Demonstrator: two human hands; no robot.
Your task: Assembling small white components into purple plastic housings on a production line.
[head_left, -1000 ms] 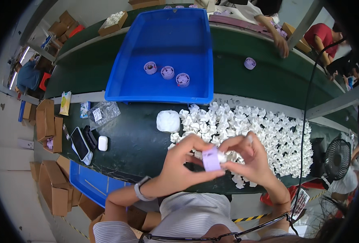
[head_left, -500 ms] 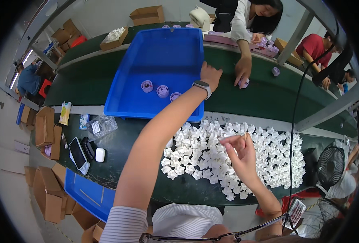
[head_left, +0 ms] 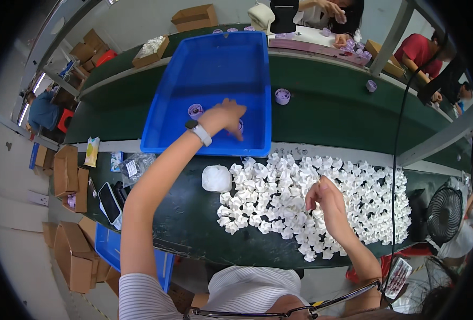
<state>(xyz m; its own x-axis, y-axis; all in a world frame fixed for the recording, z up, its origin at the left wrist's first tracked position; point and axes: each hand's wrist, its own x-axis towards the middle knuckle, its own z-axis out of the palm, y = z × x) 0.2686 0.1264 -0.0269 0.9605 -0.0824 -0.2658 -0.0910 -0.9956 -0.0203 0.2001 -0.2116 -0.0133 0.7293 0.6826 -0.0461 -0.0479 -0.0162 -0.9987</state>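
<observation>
My left hand [head_left: 227, 118] is over the blue tray [head_left: 209, 45], slightly blurred, with its fingers apart around a round purple piece [head_left: 240, 126] that it partly hides. Another round purple piece [head_left: 195, 111] lies in the tray beside my wrist. Over many small white flower-like pieces [head_left: 279, 186], my right hand [head_left: 330, 202] is closed in a pinch. Only a tiny pale tip shows above its fingers; a moment ago this looked like a thin pale stick. A round white bundle [head_left: 216, 178] sits at the left edge of the white pieces.
A lone purple piece [head_left: 283, 96] stands on the green belt [head_left: 332, 106] right of the tray. Across it, a person works beside a box of purple pieces [head_left: 356, 53]. A phone [head_left: 109, 202] and plastic bag [head_left: 137, 166] lie left. A black cable [head_left: 396, 160] hangs at right, near a fan [head_left: 443, 213].
My left hand has moved left and nearer, from the tray's right edge into the tray. The other person's hand has withdrawn, leaving a purple piece on the belt. My right hand still pinches.
</observation>
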